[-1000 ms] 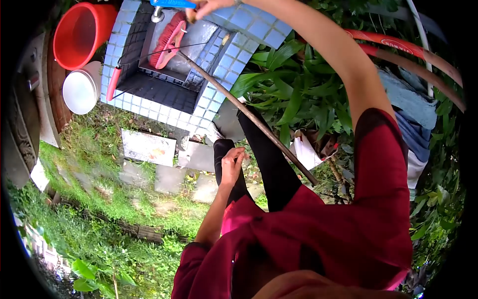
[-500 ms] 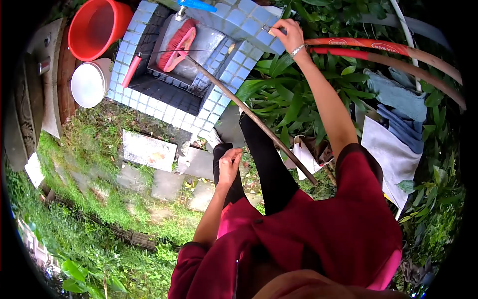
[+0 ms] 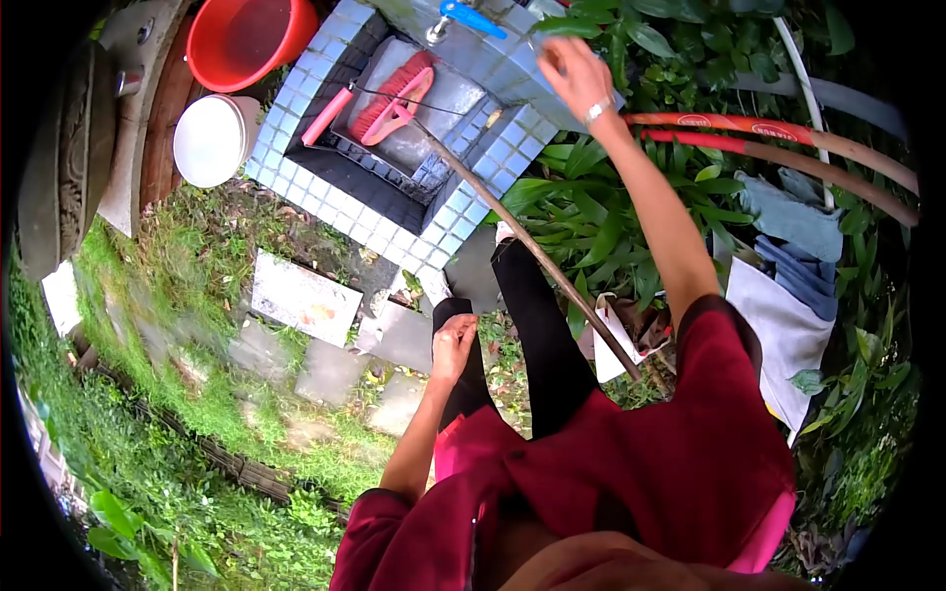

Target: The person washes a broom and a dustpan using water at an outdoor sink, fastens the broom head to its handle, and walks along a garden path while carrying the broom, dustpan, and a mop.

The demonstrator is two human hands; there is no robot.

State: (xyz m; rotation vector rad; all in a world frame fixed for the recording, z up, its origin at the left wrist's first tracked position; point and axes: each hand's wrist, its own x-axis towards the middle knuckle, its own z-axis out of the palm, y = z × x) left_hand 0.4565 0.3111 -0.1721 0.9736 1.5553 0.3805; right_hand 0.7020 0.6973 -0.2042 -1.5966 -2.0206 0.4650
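Observation:
My right hand (image 3: 575,79), a watch or bracelet on its wrist, is over the far right edge of the blue-tiled sink (image 3: 340,219). Its fingers are curled and a little blurred around something small I cannot make out. Close by, on the left, is a tap with a blue lever handle (image 3: 473,20). My left hand (image 3: 453,347) hangs in front of my leg, fingers curled together; whatever they hold, if anything, is hidden. A red brush head (image 3: 389,103) on a long wooden handle (image 3: 522,234) rests in the sink, the handle leaning out toward me.
A red tub (image 3: 248,49) and a white bucket (image 3: 210,141) stand left of the sink. Wooden-handled tools with red sleeves (image 3: 729,123) extend at right above leafy plants. Cloths (image 3: 788,325) hang at right. Paving slabs (image 3: 307,295) lie in the grass.
The view has shifted, so the sink appears farther right. My right hand has moved slightly toward the tap relative to the sink. My left hand stays curled by my leg.

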